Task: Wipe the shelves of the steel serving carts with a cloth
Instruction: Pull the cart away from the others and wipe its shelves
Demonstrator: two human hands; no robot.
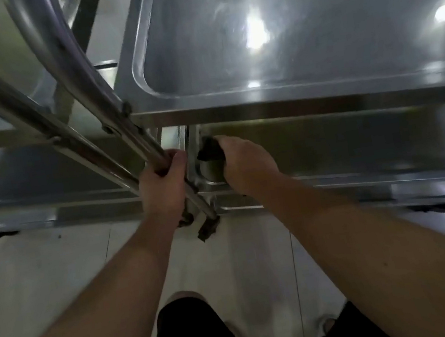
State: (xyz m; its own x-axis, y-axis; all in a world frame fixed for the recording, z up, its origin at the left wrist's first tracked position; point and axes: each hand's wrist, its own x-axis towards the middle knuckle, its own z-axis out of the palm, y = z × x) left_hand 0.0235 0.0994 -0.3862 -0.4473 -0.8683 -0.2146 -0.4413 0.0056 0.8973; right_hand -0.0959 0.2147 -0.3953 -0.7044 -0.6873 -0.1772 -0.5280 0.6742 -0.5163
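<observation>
Cloth (208, 148), dark and bunched, is sitting in the near left corner of the lower shelf (341, 139) under the top shelf (281, 29). Right hand (246, 162) is clamping its fingers on it; left hand (163, 177) is gripping the cart upright (113, 144). Judgement: flatten the cloth, press into the corner, sweep along the rim while bracing.

left grip (163, 177): curled, clenched | right grip (246, 162): curled | both arms extended

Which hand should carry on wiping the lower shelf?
Right. The right hand holds the dark cloth at the lower shelf's corner, while the left hand grips the cart's upright tubes.
</observation>
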